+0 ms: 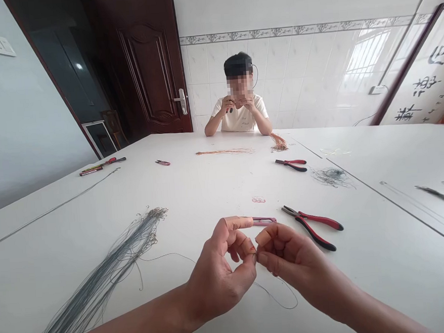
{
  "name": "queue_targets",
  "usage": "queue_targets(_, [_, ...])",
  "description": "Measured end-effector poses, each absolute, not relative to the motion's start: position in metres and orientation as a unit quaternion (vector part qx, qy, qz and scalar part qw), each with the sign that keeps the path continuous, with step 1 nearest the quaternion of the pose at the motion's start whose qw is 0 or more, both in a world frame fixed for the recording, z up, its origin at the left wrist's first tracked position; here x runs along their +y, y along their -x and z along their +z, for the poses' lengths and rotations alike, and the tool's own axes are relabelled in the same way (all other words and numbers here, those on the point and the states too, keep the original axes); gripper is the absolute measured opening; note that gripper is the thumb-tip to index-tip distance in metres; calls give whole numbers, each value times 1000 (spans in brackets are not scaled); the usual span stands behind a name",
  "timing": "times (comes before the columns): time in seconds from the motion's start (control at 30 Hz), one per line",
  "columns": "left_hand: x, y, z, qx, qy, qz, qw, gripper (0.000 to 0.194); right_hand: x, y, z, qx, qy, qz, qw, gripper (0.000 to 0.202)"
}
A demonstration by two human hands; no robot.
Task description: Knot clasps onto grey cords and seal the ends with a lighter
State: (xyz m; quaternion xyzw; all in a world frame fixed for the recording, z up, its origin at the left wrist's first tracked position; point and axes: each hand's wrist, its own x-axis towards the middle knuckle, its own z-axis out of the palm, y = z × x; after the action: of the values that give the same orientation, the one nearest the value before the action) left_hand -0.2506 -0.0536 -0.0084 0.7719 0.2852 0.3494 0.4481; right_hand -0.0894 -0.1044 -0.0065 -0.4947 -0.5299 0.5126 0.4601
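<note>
My left hand (225, 270) is closed in a pinch on a thin grey wire (171, 254), which trails out to the left and also curves in a loop below the hands. Against its fingertips, my right hand (289, 255) pinches too, at the same wire; the exact spot is hidden between the fingers. Tan coverings wrap some of my fingertips. Just beyond the hands lies a small pink thread snip (266, 220), partly covered by my left index finger. Red-and-black pliers (317, 226) rest to the right of it.
A bundle of grey wires (111, 265) with hooked ends spreads over the left. Farther off are smaller pliers (294, 164), a tangle of wire (332, 176), another snip (163, 162) and copper-coloured wires (224, 151). A person (241, 114) sits across the white table (193, 189), both hands raised.
</note>
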Motion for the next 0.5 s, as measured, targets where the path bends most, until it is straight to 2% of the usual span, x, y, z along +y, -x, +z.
queue_targets(0.5, [-53, 250, -7, 314, -744, 319, 496, 38, -103, 93, -8, -587, 536, 434, 423, 8])
